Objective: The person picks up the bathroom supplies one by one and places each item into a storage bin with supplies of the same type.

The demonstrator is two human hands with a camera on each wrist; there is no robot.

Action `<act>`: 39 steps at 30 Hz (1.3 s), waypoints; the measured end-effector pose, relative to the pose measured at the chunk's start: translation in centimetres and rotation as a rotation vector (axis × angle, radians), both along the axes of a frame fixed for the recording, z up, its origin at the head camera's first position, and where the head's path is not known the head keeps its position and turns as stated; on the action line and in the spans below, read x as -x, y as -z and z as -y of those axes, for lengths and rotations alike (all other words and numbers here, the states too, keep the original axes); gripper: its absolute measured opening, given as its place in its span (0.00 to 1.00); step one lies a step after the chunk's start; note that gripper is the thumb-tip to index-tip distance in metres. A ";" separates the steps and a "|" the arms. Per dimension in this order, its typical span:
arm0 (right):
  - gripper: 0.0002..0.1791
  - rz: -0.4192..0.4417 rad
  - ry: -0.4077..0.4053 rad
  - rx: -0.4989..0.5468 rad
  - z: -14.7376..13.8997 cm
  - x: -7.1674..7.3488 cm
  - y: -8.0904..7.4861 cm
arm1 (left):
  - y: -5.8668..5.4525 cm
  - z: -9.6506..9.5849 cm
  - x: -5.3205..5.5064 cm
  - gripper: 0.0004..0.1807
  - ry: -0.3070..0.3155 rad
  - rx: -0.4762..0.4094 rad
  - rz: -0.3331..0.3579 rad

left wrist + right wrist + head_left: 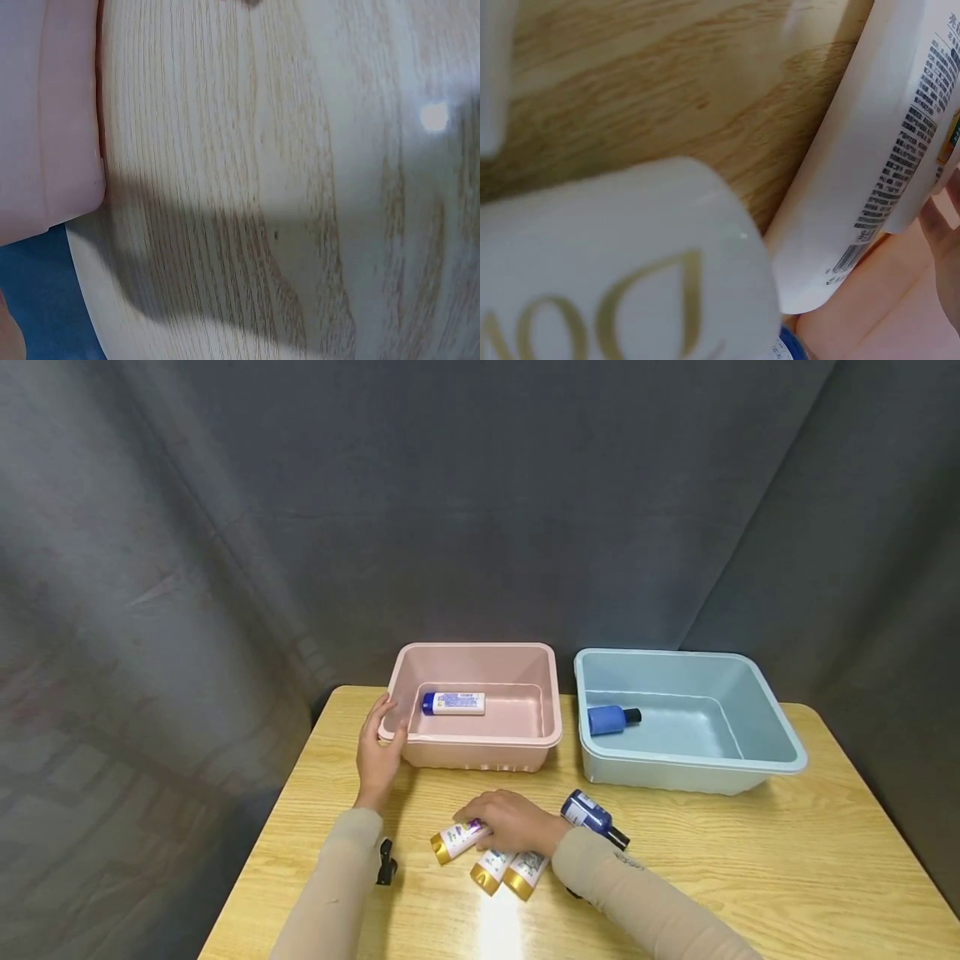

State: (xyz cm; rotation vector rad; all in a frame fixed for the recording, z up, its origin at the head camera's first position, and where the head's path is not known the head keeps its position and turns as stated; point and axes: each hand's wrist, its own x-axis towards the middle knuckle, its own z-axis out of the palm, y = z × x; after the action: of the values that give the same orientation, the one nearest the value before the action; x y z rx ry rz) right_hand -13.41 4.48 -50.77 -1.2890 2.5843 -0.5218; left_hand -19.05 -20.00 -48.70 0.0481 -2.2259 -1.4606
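Note:
My left hand [380,752] rests at the front left corner of a pink bin [480,753], fingers and thumb spread over the rim. In the bin lies a white bottle with a blue cap [454,703]. On the table, my right hand [504,821] pinches a white tube with a gold cap [454,841] between fingers and thumb. Partly under that hand lie two more white gold-capped tubes, a middle one [492,866] and a right one [527,869]. The right wrist view shows a white tube [885,150] with printed text close up, and fingers at the right edge.
Right of the forearm's wrist lies a dark blue bottle [587,814] with a black cap. A light blue bin [690,768] stands at the back right, with a blue bottle [606,719] inside. A grey curtain [480,510] hangs behind the wooden table [750,852].

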 end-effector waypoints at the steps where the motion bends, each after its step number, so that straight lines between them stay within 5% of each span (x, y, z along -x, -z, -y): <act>1: 0.27 -0.003 -0.001 0.003 0.0 0.0 0.0 | 0.0 0.0 0.0 0.21 -0.002 0.005 0.003; 8: 0.24 -0.072 -0.012 0.016 0.4 0.1 0.4 | 0.2 0.0 0.1 0.21 -0.023 0.040 0.024; 20: 0.23 -0.165 0.000 0.008 0.2 0.2 0.6 | 0.4 -0.5 0.1 0.21 0.004 -0.025 0.027; 39: 0.24 -0.195 -0.056 0.058 -0.2 0.3 -2.9 | 0.0 -0.1 0.2 0.20 -0.001 -0.034 0.035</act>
State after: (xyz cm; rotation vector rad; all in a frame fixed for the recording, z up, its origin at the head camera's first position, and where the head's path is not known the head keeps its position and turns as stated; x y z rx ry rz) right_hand -13.68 4.67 -47.87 -1.4960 2.6974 -0.4865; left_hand -19.28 -19.93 -48.68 0.0863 -2.2284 -1.5082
